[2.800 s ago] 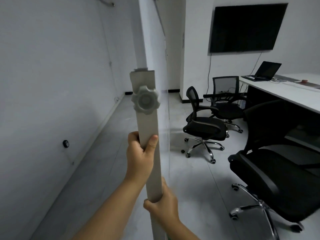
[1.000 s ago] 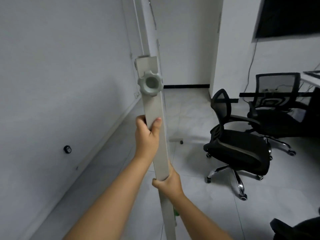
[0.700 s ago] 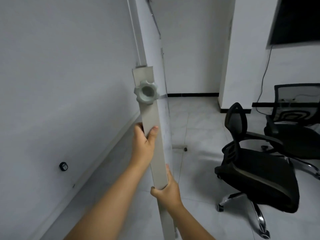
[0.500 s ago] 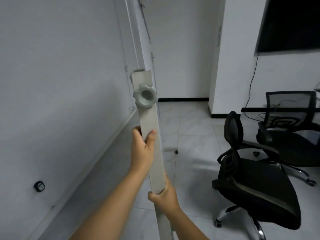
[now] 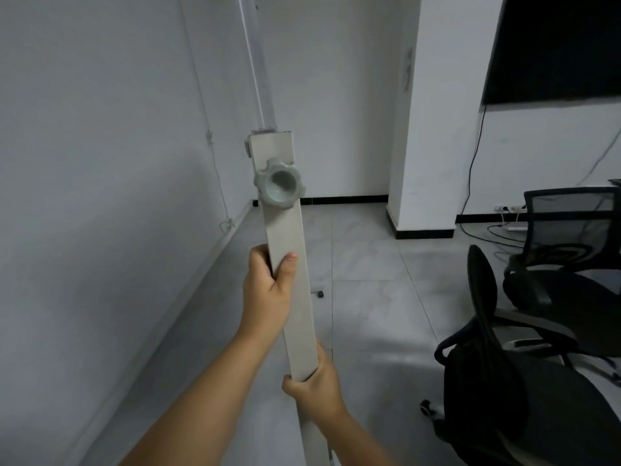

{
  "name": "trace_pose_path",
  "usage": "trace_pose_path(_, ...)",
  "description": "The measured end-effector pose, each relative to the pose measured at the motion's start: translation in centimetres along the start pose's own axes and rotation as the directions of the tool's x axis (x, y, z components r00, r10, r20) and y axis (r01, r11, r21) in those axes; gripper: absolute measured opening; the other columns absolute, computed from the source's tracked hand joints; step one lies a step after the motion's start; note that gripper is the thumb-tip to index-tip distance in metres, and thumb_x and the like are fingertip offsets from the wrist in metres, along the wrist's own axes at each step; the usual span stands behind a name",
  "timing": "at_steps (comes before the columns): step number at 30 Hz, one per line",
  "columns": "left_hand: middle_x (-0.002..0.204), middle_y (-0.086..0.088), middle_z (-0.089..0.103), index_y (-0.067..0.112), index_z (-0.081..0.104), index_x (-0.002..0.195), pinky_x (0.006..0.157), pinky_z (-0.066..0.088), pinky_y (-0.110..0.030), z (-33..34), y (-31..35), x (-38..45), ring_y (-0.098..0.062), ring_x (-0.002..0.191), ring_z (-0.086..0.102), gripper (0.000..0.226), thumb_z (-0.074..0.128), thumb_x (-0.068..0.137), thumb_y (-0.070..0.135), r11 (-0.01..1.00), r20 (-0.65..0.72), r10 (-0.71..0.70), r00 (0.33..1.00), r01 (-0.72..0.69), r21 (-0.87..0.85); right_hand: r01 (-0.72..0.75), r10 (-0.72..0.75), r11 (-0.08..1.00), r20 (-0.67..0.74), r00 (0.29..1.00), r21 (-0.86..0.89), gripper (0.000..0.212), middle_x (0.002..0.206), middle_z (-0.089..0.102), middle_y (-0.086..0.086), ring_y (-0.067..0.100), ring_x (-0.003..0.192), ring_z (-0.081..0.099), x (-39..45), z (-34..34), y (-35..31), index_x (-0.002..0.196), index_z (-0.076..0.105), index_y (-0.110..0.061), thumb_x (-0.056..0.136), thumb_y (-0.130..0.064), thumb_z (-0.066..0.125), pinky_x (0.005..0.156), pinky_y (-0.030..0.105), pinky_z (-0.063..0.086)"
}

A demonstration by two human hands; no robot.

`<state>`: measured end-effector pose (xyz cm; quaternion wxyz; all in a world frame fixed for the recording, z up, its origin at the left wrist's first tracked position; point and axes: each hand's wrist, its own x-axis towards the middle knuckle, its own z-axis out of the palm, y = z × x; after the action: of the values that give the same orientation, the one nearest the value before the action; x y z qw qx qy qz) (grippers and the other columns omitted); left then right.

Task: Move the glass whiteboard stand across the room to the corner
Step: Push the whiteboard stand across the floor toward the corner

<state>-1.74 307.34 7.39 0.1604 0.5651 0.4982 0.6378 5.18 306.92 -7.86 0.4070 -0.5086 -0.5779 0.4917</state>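
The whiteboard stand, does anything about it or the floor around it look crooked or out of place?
The stand's grey post, gripped by the left hand and right hand, leans slightly, top to the left. Loose cables trail on the floor by the right wall. Nothing looks spilled or damaged.

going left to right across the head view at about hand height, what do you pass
Left wall → left hand → stand post → white pillar → black office chairs.
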Motion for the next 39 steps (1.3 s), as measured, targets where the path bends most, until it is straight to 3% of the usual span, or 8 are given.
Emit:
trace_pose_path(5, 0.082, 0.013, 0.05, 0.019, 0.039, 0.096, 0.059, 0.04, 0.001, 2.3, -5.2, 8.2, 0.002, 0.076, 0.049, 0.012, 0.045, 0.086, 0.017, 1.0, 0.024, -0.023, 0.999, 0.023, 0.001, 0.038, -0.038, 0.998, -0.008, 0.999, 0.043, 0.1, 0.109, 0.065, -0.004, 0.003, 0.086, 0.062, 10.2, 1.0, 0.0, 0.139, 0.036, -0.02, 0.043, -0.036, 0.058, 0.064, 0.01, 0.048)
trace_pose_path(10, 0.082, 0.018, 0.051, 0.019, 0.045, 0.099, 0.059, 0.041, 0.0, 4.0, -10.2, 16.2, 0.003, 0.077, 0.05, 0.013, 0.044, 0.086, 0.017, 0.999, 0.06, -0.042, 0.997, 0.041, 0.018, 0.043, -0.044, 0.997, 0.004, 0.999, 0.066, 0.093, 0.117, 0.062, -0.002, -0.004, 0.083, 0.059, 20.0, 2.1, -0.2, 0.141, 0.033, -0.017, 0.053, -0.017, 0.062, 0.057, 0.001, 0.046)
trace_pose_path(19, 0.074, 0.014, 0.049, 0.009, 0.048, 0.097, 0.054, 0.039, 0.002, 6.8, -20.0, 32.4, 0.001, 0.069, 0.047, 0.013, 0.046, 0.087, 0.017, 0.999, 0.165, -0.016, 0.986, 0.009, 0.044, -0.011, 0.014, 0.999, -0.076, 0.997, 0.038, 0.084, 0.093, 0.06, -0.004, 0.014, 0.081, 0.057, 38.3, 4.5, -2.3, 0.134, 0.042, -0.014, 0.052, -0.017, 0.059, 0.061, 0.017, 0.051)
trace_pose_path(24, 0.073, 0.012, 0.052, 0.011, 0.05, 0.094, 0.054, 0.041, -0.001, 8.5, -26.7, 42.0, 0.0, 0.069, 0.051, 0.011, 0.047, 0.086, 0.018, 1.0, 0.225, -0.01, 0.974, 0.007, 0.015, 0.011, -0.006, 0.999, -0.097, 0.995, 0.048, 0.07, 0.089, 0.054, -0.023, 0.001, 0.079, 0.057, 48.8, 5.8, -4.1, 0.116, 0.04, -0.032, 0.051, -0.012, 0.058, 0.055, 0.002, 0.051)
trace_pose_path(29, 0.071, 0.011, 0.052, 0.017, 0.047, 0.087, 0.054, 0.041, -0.002, 10.4, -31.1, 49.0, 0.0, 0.066, 0.051, 0.002, 0.048, 0.085, 0.016, 1.0, 0.225, -0.031, 0.974, 0.031, 0.003, -0.007, 0.014, 0.997, -0.09, 0.996, 0.073, 0.074, 0.085, 0.059, -0.017, 0.002, 0.07, 0.057, 57.4, 6.6, -4.1, 0.124, 0.047, -0.025, 0.053, -0.011, 0.058, 0.064, 0.023, 0.056)
trace_pose_path(32, 0.075, 0.013, 0.052, 0.015, 0.047, 0.093, 0.055, 0.041, 0.0, 11.8, -33.9, 53.6, 0.0, 0.071, 0.05, 0.008, 0.047, 0.086, 0.017, 0.999, 0.218, -0.046, 0.975, 0.044, 0.014, -0.01, 0.015, 0.998, -0.085, 0.996, 0.061, 0.073, 0.08, 0.058, -0.016, 0.001, 0.065, 0.056, 63.2, 7.2, -4.1, 0.124, 0.048, -0.024, 0.052, -0.014, 0.058, 0.052, 0.009, 0.048)
trace_pose_path(36, 0.081, 0.015, 0.053, 0.022, 0.045, 0.093, 0.06, 0.042, -0.001, 13.5, -37.1, 59.5, 0.004, 0.072, 0.055, 0.008, 0.045, 0.087, 0.017, 0.997, 0.234, -0.077, 0.969, 0.074, 0.019, 0.027, -0.022, 0.997, -0.075, 0.997, 0.066, 0.089, 0.084, 0.061, -0.018, -0.003, 0.073, 0.059, 70.7, 7.6, -3.8, 0.135, 0.041, -0.022, 0.05, -0.03, 0.062, 0.061, 0.009, 0.046)
trace_pose_path(39, 0.085, 0.016, 0.053, 0.024, 0.045, 0.095, 0.062, 0.042, 0.002, 14.7, -39.4, 63.8, 0.021, 0.067, 0.053, 0.012, 0.042, 0.088, 0.014, 0.996, 0.268, -0.088, 0.959, 0.089, 0.009, 0.018, -0.013, 0.995, -0.049, 0.999, 0.093, 0.085, 0.104, 0.062, -0.007, -0.004, 0.078, 0.057, 76.1, 8.0, -4.3, 0.14, 0.035, -0.016, 0.063, -0.011, 0.069, 0.057, 0.001, 0.046)
